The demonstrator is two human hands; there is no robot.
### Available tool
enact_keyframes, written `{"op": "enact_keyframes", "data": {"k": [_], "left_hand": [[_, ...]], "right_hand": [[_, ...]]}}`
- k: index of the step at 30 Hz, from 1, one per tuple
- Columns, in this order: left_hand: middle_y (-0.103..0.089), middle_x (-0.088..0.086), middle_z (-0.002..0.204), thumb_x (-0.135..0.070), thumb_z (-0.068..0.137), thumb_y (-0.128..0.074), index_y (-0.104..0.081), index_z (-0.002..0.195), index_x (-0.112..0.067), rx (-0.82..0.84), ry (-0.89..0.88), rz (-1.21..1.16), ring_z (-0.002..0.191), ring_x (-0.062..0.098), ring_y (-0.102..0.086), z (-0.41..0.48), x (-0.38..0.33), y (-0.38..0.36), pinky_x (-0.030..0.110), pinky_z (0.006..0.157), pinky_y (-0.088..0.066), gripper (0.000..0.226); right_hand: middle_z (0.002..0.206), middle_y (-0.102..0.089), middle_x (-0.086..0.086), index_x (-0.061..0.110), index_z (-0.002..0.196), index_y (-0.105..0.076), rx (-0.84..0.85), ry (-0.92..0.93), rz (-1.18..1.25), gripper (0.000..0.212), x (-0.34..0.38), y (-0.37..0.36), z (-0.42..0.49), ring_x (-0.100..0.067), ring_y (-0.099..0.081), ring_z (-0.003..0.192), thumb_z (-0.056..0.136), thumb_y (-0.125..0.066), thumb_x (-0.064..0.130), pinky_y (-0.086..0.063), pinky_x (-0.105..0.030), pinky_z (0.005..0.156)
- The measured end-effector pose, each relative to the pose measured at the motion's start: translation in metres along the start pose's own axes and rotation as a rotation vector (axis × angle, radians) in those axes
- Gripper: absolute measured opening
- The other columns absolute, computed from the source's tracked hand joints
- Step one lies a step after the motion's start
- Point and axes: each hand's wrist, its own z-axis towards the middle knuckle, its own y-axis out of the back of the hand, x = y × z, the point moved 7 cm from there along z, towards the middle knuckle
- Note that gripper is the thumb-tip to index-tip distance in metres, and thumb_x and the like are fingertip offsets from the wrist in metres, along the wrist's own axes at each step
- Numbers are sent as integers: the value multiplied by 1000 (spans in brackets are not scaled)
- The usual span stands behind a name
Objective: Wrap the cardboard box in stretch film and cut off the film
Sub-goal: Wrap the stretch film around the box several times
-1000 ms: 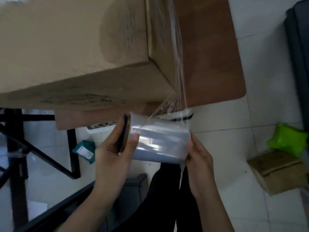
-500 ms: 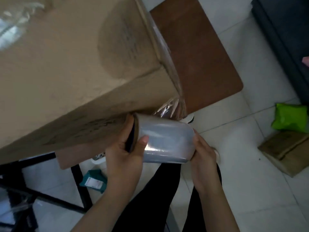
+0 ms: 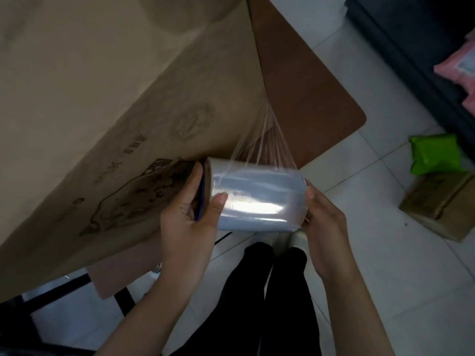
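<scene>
A large cardboard box [image 3: 102, 98] fills the upper left and rests on a brown table [image 3: 303, 80]. A roll of clear stretch film [image 3: 257, 199] lies sideways in front of the box's near face. My left hand [image 3: 185, 217] grips the roll's left end, thumb on top. My right hand [image 3: 323, 222] cups its right end. A taut, bunched strip of film [image 3: 264, 140] runs from the roll up to the box's right corner edge.
Black table legs [image 3: 123, 299] stand at lower left. My black trousers and white socks [image 3: 288, 278] are below the roll on white floor tiles. A green bag [image 3: 434, 155] and a small cardboard box [image 3: 442, 204] lie at right, near dark furniture [image 3: 411, 47].
The view swung around the box's corner, so the printed near face now shows. The roll moved with both hands and the film between roll and corner has lengthened and tightened.
</scene>
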Motion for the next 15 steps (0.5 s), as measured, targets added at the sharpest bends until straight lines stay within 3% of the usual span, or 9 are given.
{"op": "enact_keyframes", "data": {"k": [2, 5, 11, 15], "left_hand": [[-53, -2, 141, -33, 75, -66, -46, 139, -19, 18, -10, 6, 130, 11, -49, -4, 9, 8, 40, 112, -37, 69], [-54, -1, 140, -32, 75, -66, -47, 139, -16, 56, -9, 13, 129, 9, -50, -9, 22, 19, 39, 111, -39, 69], [-59, -9, 129, -7, 85, -65, -47, 138, -12, 128, -26, 9, 112, -13, -54, -22, 42, 46, 8, 94, -44, 56], [-58, -14, 122, -5, 85, -65, -48, 138, -10, 145, -19, 35, 98, -23, -55, -37, 46, 63, 4, 89, -44, 56]], "right_hand": [[122, -71, 0, 11, 130, -60, 19, 19, -21, 57, -10, -3, -10, -16, -65, 116, 79, -60, 36, -49, -32, 101], [120, -71, 6, 15, 129, -61, 25, 82, -33, 44, -26, -3, -29, -11, -64, 116, 88, -55, 28, -51, -23, 97], [128, -67, 6, 17, 133, -58, 16, 174, -55, 45, -57, -4, -69, -11, -60, 122, 90, -53, 28, -49, -27, 101], [125, -69, 7, 15, 133, -57, -7, 180, 25, 47, -74, -9, -95, -9, -62, 118, 88, -54, 25, -52, -18, 90]]}}
